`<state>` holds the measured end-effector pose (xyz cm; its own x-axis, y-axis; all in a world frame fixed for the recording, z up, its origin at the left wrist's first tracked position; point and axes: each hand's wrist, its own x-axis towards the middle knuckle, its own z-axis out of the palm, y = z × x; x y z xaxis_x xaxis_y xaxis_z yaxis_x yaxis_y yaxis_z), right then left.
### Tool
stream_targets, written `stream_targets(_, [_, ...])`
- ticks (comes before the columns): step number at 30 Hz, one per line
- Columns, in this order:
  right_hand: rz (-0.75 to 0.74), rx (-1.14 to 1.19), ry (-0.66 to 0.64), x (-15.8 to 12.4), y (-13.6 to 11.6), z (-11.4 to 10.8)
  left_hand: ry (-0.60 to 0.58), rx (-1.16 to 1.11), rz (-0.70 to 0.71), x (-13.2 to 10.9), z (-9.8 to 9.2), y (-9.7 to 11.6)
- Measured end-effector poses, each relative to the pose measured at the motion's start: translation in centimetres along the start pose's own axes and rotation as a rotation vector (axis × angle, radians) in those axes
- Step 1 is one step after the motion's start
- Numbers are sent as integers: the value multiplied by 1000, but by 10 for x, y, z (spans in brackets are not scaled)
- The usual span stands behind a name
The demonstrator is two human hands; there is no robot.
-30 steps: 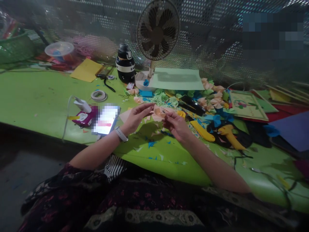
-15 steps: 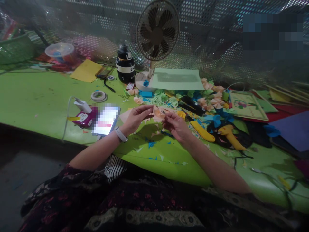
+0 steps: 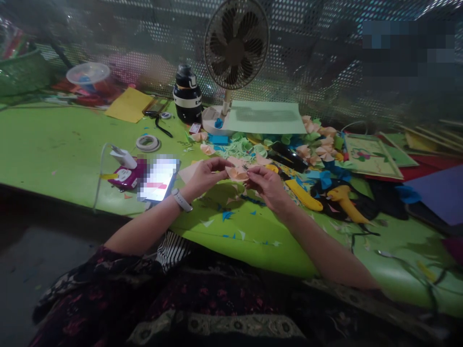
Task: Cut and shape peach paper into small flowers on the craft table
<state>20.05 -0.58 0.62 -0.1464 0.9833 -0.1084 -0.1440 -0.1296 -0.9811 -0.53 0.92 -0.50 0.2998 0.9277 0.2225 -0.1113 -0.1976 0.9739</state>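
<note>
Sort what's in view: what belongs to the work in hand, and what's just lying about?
In use: peach paper piece, held by left hand and right hand; similar folded pieces probably belong.

Apparently just lying about: tape roll, bottle, fan, charger.

The left hand and right hand are bare. A wristwatch with a pale, holed strap circles the left wrist. The dark garment carries small pink-red flowers, and a wide tan band of round motifs crosses it. The left sleeve, dark with reddish flowers, ends near the elbow; the right cuff is blurred.
</note>
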Motion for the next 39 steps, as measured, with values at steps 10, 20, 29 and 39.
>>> stream_targets(10, [-52, -97, -13, -1, -3, 2, -44, 554, 360, -2, -5, -7])
stream_targets(20, [-76, -241, -77, -4, -5, 3, -89, 949, 524, -4, -7, -11])
stream_targets(29, [-52, -284, -171, -9, -6, 7, -107, 1197, 589, -10, -3, -11])
stream_targets(39, [-158, -359, 25, -6, 2, 6, -342, 838, 443, -19, 16, -18])
